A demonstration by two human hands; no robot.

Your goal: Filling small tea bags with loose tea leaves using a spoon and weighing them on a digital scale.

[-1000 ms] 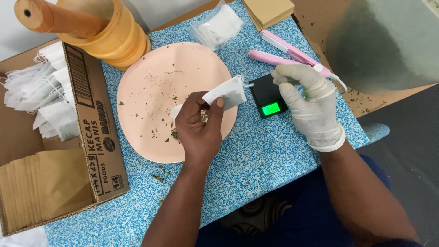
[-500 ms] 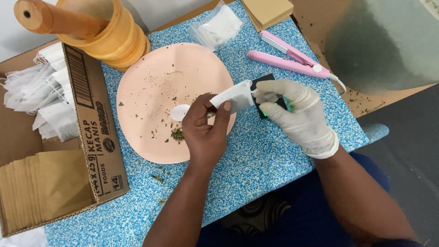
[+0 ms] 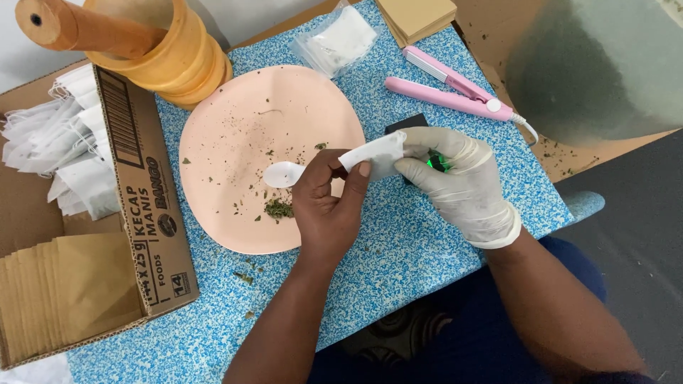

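Cardboard box [image 3: 107,235] fills the left, holding white bags [image 3: 57,153] and brown envelopes [image 3: 67,291]. Wooden mortar [image 3: 171,53] with pestle [image 3: 85,30] stands far left on the blue speckled table [image 3: 398,263]. Pink plate [image 3: 235,135] lies mid-table, flecked with dried herb, a small heap [image 3: 279,209] near its near edge. Pink sealer [image 3: 448,89] lies far right. Gloved right hand [image 3: 462,181] pinches a white bag [image 3: 376,155] over a black scale [image 3: 420,135]. Bare left hand [image 3: 329,206] grips the bag and a white spoon [image 3: 284,174] over the plate.
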